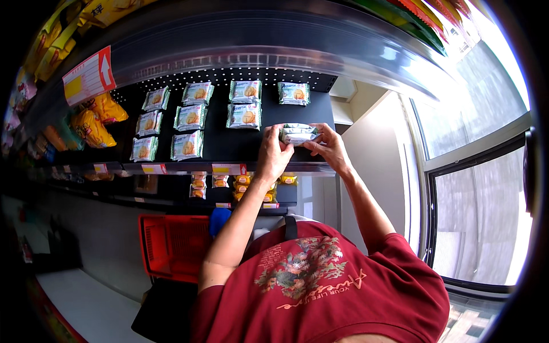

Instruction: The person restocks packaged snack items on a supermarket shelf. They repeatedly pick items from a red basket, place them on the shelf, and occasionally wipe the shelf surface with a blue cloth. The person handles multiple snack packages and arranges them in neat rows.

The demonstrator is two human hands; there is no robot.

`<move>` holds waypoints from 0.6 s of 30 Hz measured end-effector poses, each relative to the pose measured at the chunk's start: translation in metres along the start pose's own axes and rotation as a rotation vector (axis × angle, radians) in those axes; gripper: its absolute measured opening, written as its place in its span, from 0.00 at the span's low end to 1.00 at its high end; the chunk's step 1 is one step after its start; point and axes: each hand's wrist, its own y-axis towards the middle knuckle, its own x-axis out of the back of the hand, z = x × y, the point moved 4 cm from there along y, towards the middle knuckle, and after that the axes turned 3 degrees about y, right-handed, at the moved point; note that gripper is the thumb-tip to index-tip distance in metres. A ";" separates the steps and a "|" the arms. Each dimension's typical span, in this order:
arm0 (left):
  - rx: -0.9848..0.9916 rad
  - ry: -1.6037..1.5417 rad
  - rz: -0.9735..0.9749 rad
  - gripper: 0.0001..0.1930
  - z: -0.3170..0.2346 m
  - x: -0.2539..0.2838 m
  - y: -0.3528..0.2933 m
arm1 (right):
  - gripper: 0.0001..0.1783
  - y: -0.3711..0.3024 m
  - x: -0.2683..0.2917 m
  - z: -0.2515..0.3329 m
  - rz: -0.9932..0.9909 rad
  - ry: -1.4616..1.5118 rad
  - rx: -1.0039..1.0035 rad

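Note:
Between my two hands is a small white and green snack packet point(299, 134), held over the front right part of a black shelf point(229, 146). My left hand point(275, 150) grips its left end, and my right hand point(330, 147) pinches its right end. Behind it, a matching packet point(294, 94) lies alone at the back of the right column. Just left of my left hand is another packet point(244, 116), in a column with one behind it. Further left, two more columns of the same packets point(187, 146) run from front to back.
Overhead, an upper shelf edge point(240, 43) carries a price card point(90, 75). Yellow bags point(93, 129) lie at the shelf's left. Below are a lower shelf with yellow packets point(242, 179) and a red basket point(171, 243). A white panel point(374, 143) and window point(474, 108) bound the right.

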 end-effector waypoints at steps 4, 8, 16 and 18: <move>-0.056 -0.100 -0.003 0.24 -0.008 0.008 -0.007 | 0.26 -0.007 -0.003 0.007 -0.012 0.017 0.008; -0.011 -0.139 -0.004 0.24 -0.027 0.049 -0.034 | 0.26 -0.024 -0.024 0.046 0.075 0.038 0.018; 0.326 -0.598 0.124 0.28 0.017 0.167 -0.137 | 0.27 -0.060 -0.134 0.072 0.449 -0.043 -0.062; 0.360 -0.735 -0.017 0.26 0.052 0.193 -0.179 | 0.26 -0.068 -0.157 0.064 0.536 -0.212 0.100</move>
